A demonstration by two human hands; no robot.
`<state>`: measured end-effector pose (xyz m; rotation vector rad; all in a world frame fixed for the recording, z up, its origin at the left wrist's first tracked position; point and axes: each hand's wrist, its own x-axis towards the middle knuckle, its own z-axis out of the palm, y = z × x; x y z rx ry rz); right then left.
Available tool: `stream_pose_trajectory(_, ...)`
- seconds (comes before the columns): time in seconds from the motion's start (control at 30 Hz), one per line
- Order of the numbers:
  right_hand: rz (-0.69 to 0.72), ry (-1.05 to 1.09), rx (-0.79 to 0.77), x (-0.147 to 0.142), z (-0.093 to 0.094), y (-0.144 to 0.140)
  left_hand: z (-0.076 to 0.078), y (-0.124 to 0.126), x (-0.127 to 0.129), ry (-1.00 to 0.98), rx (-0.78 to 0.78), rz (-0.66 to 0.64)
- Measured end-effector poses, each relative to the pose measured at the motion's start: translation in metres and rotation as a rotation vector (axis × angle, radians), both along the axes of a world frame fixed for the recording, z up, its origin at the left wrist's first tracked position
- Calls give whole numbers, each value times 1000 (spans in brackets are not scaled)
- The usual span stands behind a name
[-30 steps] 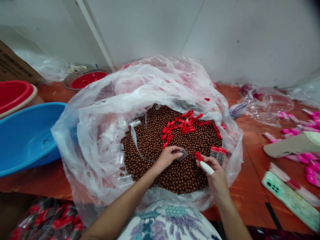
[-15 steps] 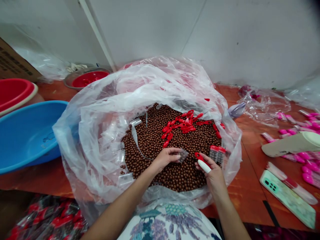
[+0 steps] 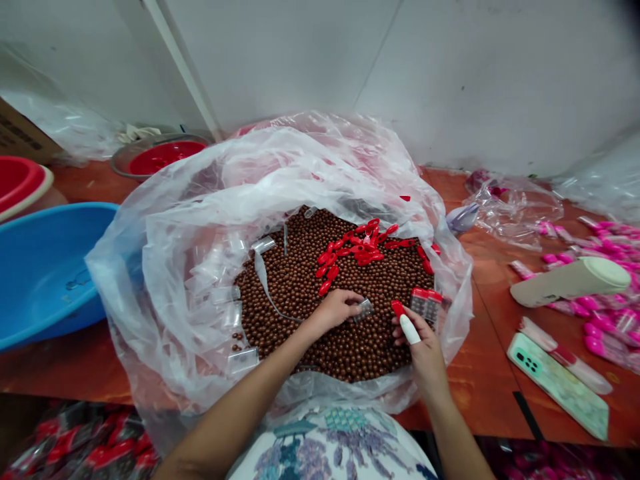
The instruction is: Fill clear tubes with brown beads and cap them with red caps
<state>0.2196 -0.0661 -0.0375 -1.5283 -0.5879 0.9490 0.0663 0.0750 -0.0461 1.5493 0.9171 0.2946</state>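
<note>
My left hand pinches a small clear plastic tube just over a heap of brown balls. To its right, my right hand holds a red plastic cap; a white cover sits on one of its fingers. The balls lie in a large translucent plastic bag with its mouth folded open. Several red caps are scattered on the balls beyond my hands. Filled tubes with red caps rest at the right side of the heap. More clear tubes lie along the left side.
A blue basin and red basins stand at left. On the right are a beige cylinder, a phone and pink-capped tubes. Red-capped packs lie below the table edge.
The view has shifted slightly, so the scene sits further left. The clear tube in my left hand has turned, and the red cap in my right hand is now tilted more upright.
</note>
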Motion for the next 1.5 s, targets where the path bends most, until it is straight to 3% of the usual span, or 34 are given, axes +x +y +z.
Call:
stream_pose_trajectory(0.5,21,-98,-49,5,-1,2,7,-11,1,-372,-409,154)
stream_pose_trajectory(0.67,25,-123,-24,0,10,4,14,-20,-11,-444,-572,158)
stream_pose_trajectory(0.87,136,-339,103,-16,29,13,22,-32,-20,-410,-513,155)
stream_pose_trajectory(1.03,298,-547,159,-17,24,18,23,-36,-23,-425,-512,146)
stream_pose_trajectory(1.17,320,-660,164,-10,20,13,22,-37,-28,-419,-498,173)
stream_pose_trajectory(1.5,428,-701,190,-12,20,6,29,-46,-29,-458,-395,189)
